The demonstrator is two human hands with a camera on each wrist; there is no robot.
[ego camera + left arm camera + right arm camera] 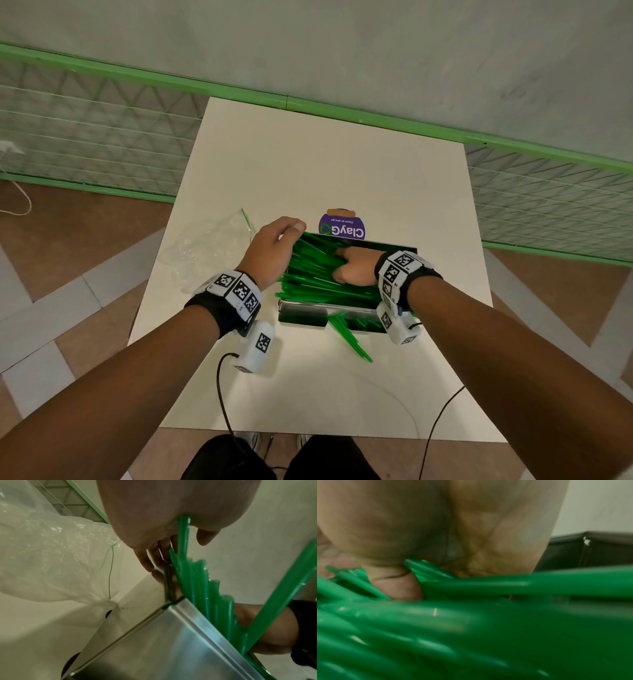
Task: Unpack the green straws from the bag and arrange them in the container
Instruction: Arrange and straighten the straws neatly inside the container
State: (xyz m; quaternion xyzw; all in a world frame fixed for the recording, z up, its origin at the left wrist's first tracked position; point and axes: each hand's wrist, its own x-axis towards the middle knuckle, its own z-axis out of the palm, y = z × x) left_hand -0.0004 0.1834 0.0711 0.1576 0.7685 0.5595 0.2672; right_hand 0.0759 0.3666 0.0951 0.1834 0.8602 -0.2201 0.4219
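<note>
Soft, even light is filling the head view, casting faint shadows on the table under the wrists. Straight lines are bowing toward that picture's edges. The container is throwing pale glare in the left wrist view. The right wrist view is looking dim and blurred, the straws smearing out of focus.

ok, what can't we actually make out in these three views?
- Right hand fingertips: head view, buried among the green straws; right wrist view blurred.
- Container floor: covered by straws in every view.
- Bag: whether any straws remain inside, too crumpled and glary, head view.
- Left hand grip: thumb side hidden, head view.
</note>
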